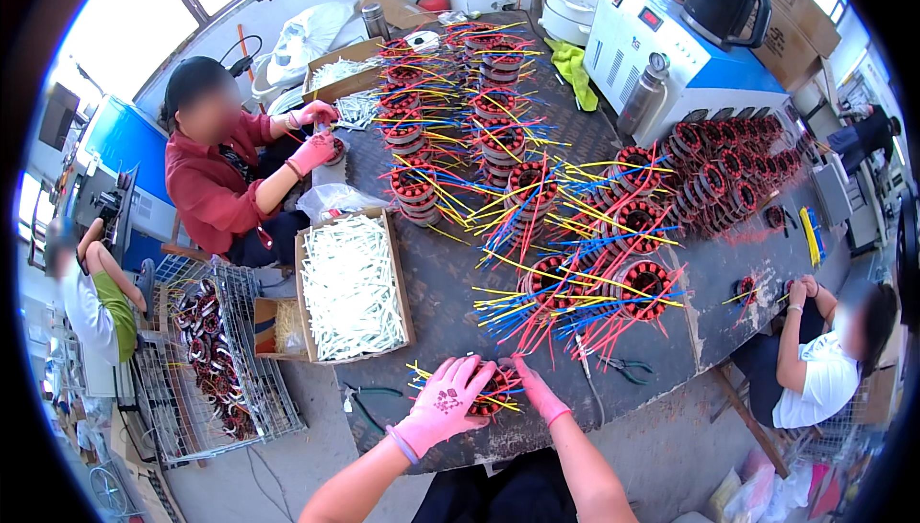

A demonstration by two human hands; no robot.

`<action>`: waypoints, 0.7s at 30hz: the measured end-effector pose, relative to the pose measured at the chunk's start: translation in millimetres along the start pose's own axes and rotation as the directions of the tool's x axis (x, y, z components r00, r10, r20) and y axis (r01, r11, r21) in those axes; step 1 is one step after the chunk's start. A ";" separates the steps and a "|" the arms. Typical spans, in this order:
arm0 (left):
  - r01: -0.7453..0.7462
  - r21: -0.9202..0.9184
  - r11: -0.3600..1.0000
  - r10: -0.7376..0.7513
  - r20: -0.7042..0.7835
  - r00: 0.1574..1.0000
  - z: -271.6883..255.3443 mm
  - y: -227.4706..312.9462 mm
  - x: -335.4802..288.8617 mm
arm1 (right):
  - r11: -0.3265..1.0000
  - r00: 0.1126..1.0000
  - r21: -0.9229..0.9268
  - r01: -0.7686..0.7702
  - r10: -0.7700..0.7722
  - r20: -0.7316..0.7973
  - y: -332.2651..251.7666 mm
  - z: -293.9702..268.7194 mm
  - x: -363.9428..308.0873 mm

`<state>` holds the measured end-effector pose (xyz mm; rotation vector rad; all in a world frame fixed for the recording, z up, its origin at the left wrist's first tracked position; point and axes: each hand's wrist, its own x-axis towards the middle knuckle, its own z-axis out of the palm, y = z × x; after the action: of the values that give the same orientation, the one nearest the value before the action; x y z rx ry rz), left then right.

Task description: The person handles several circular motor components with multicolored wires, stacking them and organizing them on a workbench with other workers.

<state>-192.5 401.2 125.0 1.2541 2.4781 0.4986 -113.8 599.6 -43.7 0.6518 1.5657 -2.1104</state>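
Note:
In front of me, near the table's front edge, a motor stator (495, 393) with a ring of red and dark slots rests between my hands. My left hand (448, 405), in a pink glove with a dark print, is closed over its left side. Against its right rim is my right hand (540, 393), gloved in pink, its fingers drawn together around the far right edge. Yellow and blue wires stick out beside the stator, and its left part is hidden by my glove. Pliers (372, 402) lie left of my left hand.
A box of white sleeves (355, 285) stands at left. Stacked stators (644, 278) with coloured wires fill the table ahead. More pliers (628, 368) lie at right. Co-workers sit at the left (225, 163) and right (815, 370). A wire cart (273, 360) holds several stators.

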 end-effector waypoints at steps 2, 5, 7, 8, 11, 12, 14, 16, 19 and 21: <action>0.000 -0.010 1.000 0.000 0.001 1.000 1.4 -0.9 1.4 | 0.994 0.994 0.065 -0.083 0.077 0.083 2.7 -5.0 16.1; -0.010 -0.026 1.000 0.009 -0.010 1.000 4.1 -0.4 3.1 | 0.971 0.965 0.121 -0.207 0.182 0.189 1.6 -15.3 28.0; -0.008 -0.019 1.000 0.008 -0.015 1.000 2.7 -0.4 3.3 | 0.969 0.953 0.086 -0.230 0.206 0.222 -2.7 -14.7 36.6; -0.010 -0.017 1.000 0.009 -0.018 1.000 2.6 0.0 4.2 | 0.968 0.947 0.068 -0.240 0.218 0.237 -5.3 -15.5 40.6; -0.001 -0.035 0.999 0.000 -0.020 1.000 3.0 -0.7 -2.0 | 0.977 0.923 0.052 -0.209 0.179 0.340 -14.6 -4.0 35.7; -0.004 -0.031 1.000 0.003 -0.026 1.000 2.4 -0.1 -0.7 | 0.974 0.923 0.060 -0.219 0.187 0.336 -16.9 -5.7 34.9; -0.013 -0.023 1.000 0.012 -0.037 0.999 2.3 0.7 2.0 | 0.982 0.948 0.028 -0.185 0.171 0.268 -9.7 -11.2 35.9; -0.015 -0.024 1.000 0.014 -0.045 0.999 4.7 0.2 2.2 | 0.969 0.951 0.001 -0.248 0.243 0.191 -11.8 -8.1 33.8; -0.007 -0.029 1.000 0.006 -0.042 0.999 5.9 -1.5 -3.0 | 0.976 0.968 0.039 -0.213 0.206 0.142 -25.6 6.4 17.1; -0.008 -0.031 0.999 0.006 -0.043 0.999 5.5 -0.5 -2.7 | 0.978 0.972 0.067 -0.198 0.188 0.142 -23.7 6.1 17.1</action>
<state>-189.0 399.6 120.3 1.2534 2.4921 0.5696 -142.1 599.0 -34.5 0.6461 1.2962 -2.0349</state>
